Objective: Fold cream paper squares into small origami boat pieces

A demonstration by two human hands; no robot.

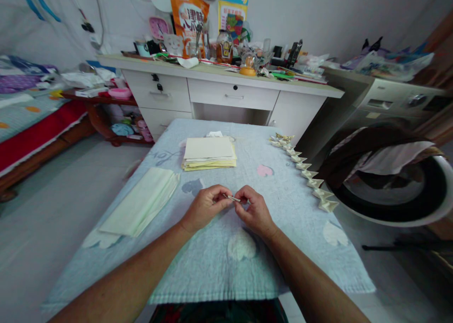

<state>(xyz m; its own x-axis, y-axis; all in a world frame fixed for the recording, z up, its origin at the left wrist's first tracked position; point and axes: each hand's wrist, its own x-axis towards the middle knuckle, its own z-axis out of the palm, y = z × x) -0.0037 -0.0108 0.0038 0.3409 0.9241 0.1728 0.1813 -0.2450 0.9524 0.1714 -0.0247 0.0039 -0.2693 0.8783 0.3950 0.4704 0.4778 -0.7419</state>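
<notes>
My left hand (208,205) and my right hand (254,208) meet over the middle of the cloth-covered table (205,271). Between their fingertips they pinch a small, narrow piece of folded paper (233,198), mostly hidden by the fingers. Beyond my hands lies a stack of cream and yellow paper sheets (209,149). To the left rests a pile of long pale-green paper sheets (141,202). Along the right side runs a row of several folded paper pieces (309,174), pointed like little boats, with a patterned one at the far end.
Behind the table stands a white desk (233,89) crowded with a jar (224,46), an orange bag (188,18) and a pink clock (159,28). At right is a washing machine (396,96), its door open with clothes hanging out. A bed (31,120) is at left.
</notes>
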